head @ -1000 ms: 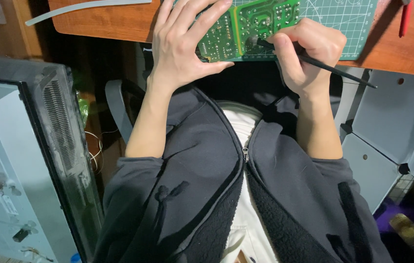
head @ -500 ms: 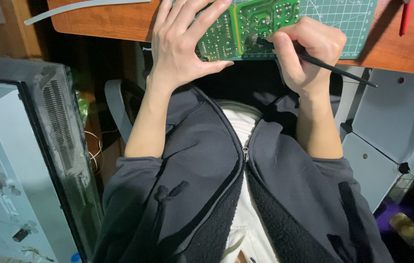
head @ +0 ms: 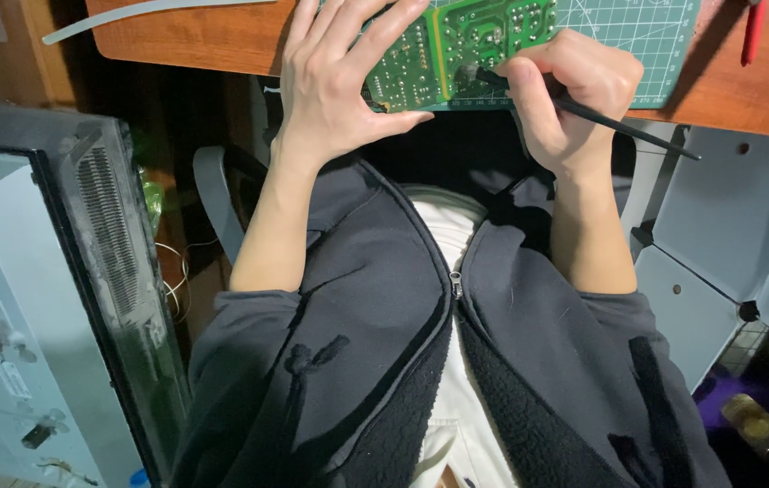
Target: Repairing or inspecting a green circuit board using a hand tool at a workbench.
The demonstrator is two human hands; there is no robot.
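Observation:
A green circuit board lies solder side up on a green cutting mat at the near edge of a wooden desk. My left hand rests flat over the board's left end, thumb along its lower edge, holding it down. My right hand grips a thin black brush like a pen. The brush tip touches the board near its middle, and the handle slants down to the right.
An open grey appliance casing with vent slots stands at the left. White panel cubes stand at the right. A red tool lies on the desk's far right. A grey strip lies at the desk's left.

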